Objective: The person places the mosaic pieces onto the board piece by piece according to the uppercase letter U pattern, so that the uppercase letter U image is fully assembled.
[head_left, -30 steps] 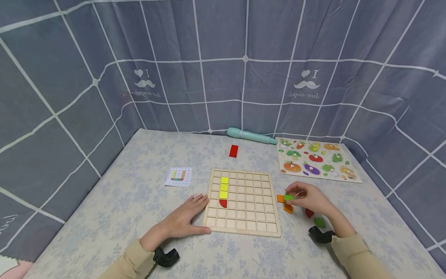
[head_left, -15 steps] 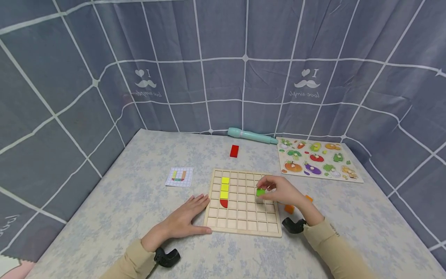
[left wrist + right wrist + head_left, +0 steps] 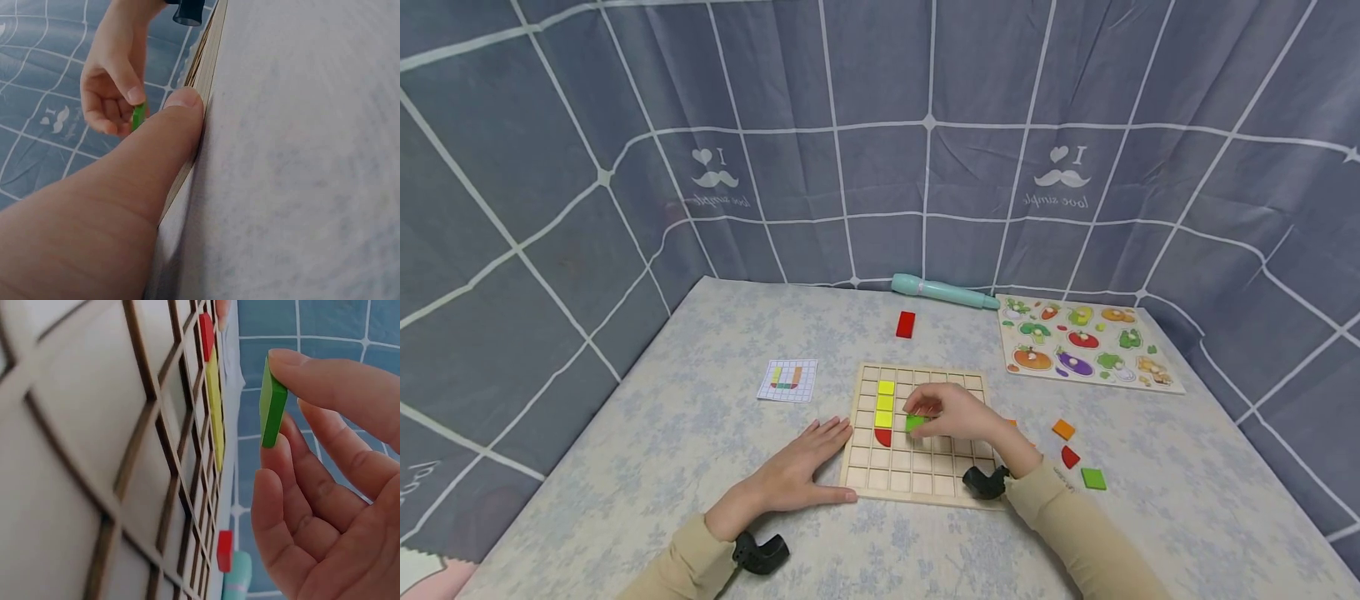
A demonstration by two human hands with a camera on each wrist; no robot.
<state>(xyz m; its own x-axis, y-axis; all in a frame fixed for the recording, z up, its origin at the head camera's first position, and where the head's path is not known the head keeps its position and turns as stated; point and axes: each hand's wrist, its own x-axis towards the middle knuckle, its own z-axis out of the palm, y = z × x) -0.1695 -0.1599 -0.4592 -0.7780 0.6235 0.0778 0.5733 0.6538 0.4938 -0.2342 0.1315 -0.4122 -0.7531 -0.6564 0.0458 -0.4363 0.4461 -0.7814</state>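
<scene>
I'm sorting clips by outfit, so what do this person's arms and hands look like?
The left hand and right hand are bare, without gloves. The left sleeve and right sleeve are beige; dark markings on the right one are too small to read. A curved black piece shows at each wrist.

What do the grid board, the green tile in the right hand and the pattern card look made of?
Grid board: likely bare wood, matte; pale tan, fine lines along its edge.
Green tile: painted wood or plastic, can't tell; smooth, even colour, crisp edges.
Pattern card: probably paper or thin card; flat, white, printed.
</scene>
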